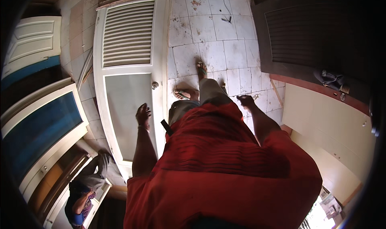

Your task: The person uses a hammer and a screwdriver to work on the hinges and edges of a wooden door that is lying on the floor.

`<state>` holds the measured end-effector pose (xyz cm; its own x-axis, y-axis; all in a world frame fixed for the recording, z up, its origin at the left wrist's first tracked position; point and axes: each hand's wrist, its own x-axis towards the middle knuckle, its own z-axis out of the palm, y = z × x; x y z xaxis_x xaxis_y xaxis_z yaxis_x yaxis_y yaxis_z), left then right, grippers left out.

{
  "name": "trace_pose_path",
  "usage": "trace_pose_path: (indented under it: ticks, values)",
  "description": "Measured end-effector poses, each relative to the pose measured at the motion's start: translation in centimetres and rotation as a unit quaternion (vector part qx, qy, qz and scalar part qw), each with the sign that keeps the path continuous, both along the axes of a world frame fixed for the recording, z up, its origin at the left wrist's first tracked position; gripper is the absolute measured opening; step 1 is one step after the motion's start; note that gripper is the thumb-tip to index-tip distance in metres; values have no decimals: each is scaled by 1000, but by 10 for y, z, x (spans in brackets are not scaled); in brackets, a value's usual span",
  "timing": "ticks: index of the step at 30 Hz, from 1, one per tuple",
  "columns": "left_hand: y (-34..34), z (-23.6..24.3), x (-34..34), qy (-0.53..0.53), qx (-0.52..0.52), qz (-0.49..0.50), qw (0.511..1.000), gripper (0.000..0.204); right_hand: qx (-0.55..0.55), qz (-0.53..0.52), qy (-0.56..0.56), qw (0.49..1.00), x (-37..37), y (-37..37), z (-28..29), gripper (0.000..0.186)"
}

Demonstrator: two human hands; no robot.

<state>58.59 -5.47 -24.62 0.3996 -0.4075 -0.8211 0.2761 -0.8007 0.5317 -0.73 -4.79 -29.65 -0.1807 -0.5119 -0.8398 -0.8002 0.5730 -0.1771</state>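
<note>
My left hand [143,116] hangs beside the pale lower panel of a white louvred door [126,40], its fingers loosely bent and apart, with nothing seen in it. My right hand [246,101] hangs out over the tiled floor [229,52], fingers partly curled and apart, with no object visible in it. My sandalled feet [201,70] stand on the tiles below me. A dark strap or tool [166,126] sticks out at the left of my waist, by my red shirt.
Left stand white doors with blue panels [42,120]. At lower left a co-worker [86,193] bends by a white frame. Right are a dark louvred door [301,32], a cloth bundle [327,78] and cream panels [313,112]. A thin cable [225,6] lies on the tiles ahead.
</note>
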Motion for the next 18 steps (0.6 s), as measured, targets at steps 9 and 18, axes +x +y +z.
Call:
trace_pose_path:
  ticks: [9, 18]
  values:
    - [-21, 38, -48, -19, -82, -36, 996, 39, -56, -117, -104, 986, 4, -116, -1, 47]
    - [165, 21, -78, -95, -30, 453, 886, 41, -59, 54, -110, 991, 81, -342, 71, 51]
